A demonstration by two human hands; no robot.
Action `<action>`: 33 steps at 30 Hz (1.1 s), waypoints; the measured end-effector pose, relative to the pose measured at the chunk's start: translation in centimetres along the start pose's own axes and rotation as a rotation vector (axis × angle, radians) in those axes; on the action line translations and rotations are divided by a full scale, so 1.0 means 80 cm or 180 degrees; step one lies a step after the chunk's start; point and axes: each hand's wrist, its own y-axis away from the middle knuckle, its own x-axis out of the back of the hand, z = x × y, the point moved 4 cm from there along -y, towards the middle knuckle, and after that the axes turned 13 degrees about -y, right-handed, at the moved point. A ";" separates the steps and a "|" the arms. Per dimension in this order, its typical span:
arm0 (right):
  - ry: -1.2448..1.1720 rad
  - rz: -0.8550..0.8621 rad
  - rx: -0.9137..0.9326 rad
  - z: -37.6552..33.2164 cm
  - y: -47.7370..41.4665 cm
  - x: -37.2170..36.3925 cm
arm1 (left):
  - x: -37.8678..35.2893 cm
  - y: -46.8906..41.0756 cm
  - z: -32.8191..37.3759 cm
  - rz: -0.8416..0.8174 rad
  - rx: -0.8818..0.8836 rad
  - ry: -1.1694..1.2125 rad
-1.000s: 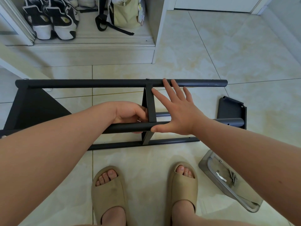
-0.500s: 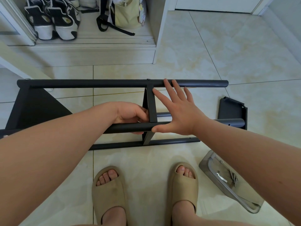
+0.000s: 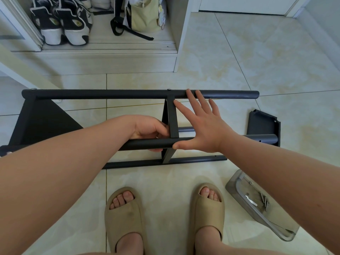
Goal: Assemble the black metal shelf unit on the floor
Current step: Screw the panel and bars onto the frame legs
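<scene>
The black metal shelf unit (image 3: pixel 110 94) lies on its side on the tiled floor, its round tubes running left to right and a flat cross panel (image 3: pixel 173 118) joining them in the middle. My left hand (image 3: pixel 150 130) grips the near upper tube (image 3: pixel 147 143) just left of that panel. My right hand (image 3: pixel 202 126) is flat with its fingers spread, the palm against the panel's right side, the thumb on the near tube and two fingertips over the far tube. A loose black shelf panel (image 3: pixel 261 124) stands at the tubes' right ends.
A clear plastic tray (image 3: pixel 244 197) with screws (image 3: pixel 264 198) and a small wrench lies on the floor at the right. My feet in tan slippers (image 3: pixel 125 214) stand just in front of the frame. A white cabinet (image 3: pixel 110 52) holding sneakers and a bag is behind.
Almost nothing has moved: both hands keep the same hold on the frame, and the view has only drifted slightly.
</scene>
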 end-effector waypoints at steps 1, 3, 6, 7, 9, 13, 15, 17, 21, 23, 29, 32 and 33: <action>0.0007 0.0001 0.0001 0.000 0.000 0.000 | 0.000 0.000 0.001 0.0003 -0.0030 0.0030; 0.0010 0.0003 0.0003 0.000 0.000 0.000 | 0.000 0.001 0.001 0.0007 -0.0066 0.0074; 0.0020 0.0003 0.0002 0.001 0.000 0.000 | -0.001 0.000 0.001 -0.0015 0.0007 0.0129; 0.0024 0.0002 0.0006 0.001 0.000 -0.001 | -0.002 0.000 0.000 -0.0027 0.0069 0.0134; 0.0013 0.0007 0.0016 0.001 0.000 -0.001 | -0.003 0.001 -0.001 -0.0028 0.0171 0.0076; 0.0000 0.0020 0.0011 0.001 0.000 0.000 | -0.001 -0.001 -0.002 0.0026 0.0122 -0.0103; -0.0002 0.0019 0.0009 0.000 0.001 0.000 | 0.000 -0.003 -0.002 0.0040 0.0064 -0.0135; -0.0008 0.0021 0.0006 0.000 0.001 0.001 | 0.001 -0.004 -0.002 0.0023 0.0012 -0.0119; 0.0009 0.0013 0.0004 -0.001 0.001 0.000 | 0.002 -0.004 -0.002 -0.0084 -0.0121 0.0052; 0.0015 0.0003 0.0001 -0.001 0.001 0.000 | 0.002 -0.003 -0.001 -0.0137 -0.0183 0.0119; -0.0013 -0.0010 0.0000 -0.001 0.001 0.001 | 0.000 -0.003 -0.003 -0.0055 0.0194 -0.0040; -0.0022 -0.0023 0.0002 -0.002 0.001 0.002 | -0.001 -0.003 -0.002 -0.0013 0.0220 -0.0132; -0.0025 -0.0026 -0.0001 -0.002 0.001 0.002 | -0.001 -0.003 -0.002 -0.0007 0.0197 -0.0127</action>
